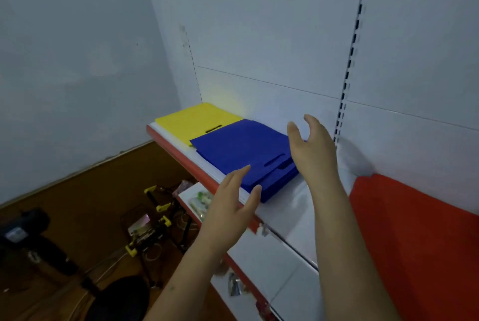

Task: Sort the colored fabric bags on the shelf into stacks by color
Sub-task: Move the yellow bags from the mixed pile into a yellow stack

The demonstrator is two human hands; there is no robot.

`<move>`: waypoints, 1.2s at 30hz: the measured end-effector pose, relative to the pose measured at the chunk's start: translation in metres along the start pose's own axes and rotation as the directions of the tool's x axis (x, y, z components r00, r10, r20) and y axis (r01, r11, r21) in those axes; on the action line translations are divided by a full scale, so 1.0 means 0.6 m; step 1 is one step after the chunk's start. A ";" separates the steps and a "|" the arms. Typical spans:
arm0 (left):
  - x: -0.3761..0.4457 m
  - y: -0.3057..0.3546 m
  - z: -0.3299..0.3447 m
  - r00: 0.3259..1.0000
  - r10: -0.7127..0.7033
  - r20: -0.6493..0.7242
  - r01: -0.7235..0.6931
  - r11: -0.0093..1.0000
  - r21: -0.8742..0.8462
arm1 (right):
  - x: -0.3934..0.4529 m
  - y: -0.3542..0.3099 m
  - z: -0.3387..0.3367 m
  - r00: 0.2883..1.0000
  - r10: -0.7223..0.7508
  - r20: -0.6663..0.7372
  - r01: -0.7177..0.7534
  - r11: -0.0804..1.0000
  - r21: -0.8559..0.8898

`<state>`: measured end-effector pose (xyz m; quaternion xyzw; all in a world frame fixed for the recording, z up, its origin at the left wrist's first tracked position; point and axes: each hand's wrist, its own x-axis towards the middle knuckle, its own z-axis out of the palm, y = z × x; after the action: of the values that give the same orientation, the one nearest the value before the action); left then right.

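Note:
A stack of blue fabric bags lies flat on the white shelf, its cut-out handle slot facing me. Behind it to the left lies a yellow bag stack. Red fabric covers the shelf at the right. My left hand hovers open at the blue stack's near corner, fingers straight, holding nothing. My right hand is raised over the stack's right edge with fingers loosely spread, also holding nothing. Neither hand plainly touches the bags.
The shelf has a red front edge and a white back panel with a slotted upright. A lower shelf holds small packets. On the brown floor at the left stand a yellow-and-black frame and dark equipment.

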<state>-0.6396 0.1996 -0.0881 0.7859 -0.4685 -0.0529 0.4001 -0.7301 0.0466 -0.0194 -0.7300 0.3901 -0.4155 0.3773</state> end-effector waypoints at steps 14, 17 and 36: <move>0.327 -0.381 -0.175 0.997 -0.058 -0.049 0.049 0.982 -0.184 | 0.190 -0.015 0.402 0.992 0.112 0.060 -0.101 0.981 -0.167; 0.414 -0.466 -0.213 0.999 -0.041 -0.024 0.035 0.979 -0.199 | 0.242 -0.023 0.498 0.987 0.158 0.037 -0.141 0.949 -0.281; 0.696 -0.700 -0.201 1.000 -0.007 0.030 -0.007 0.886 0.464 | 0.352 0.051 0.695 0.964 0.230 -0.134 -0.217 0.389 -0.895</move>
<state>-0.0608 0.0456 -0.1698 0.8578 -0.4737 0.0485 0.1934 -0.2882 -0.0580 -0.1347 -0.7607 0.6436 -0.0820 -0.0188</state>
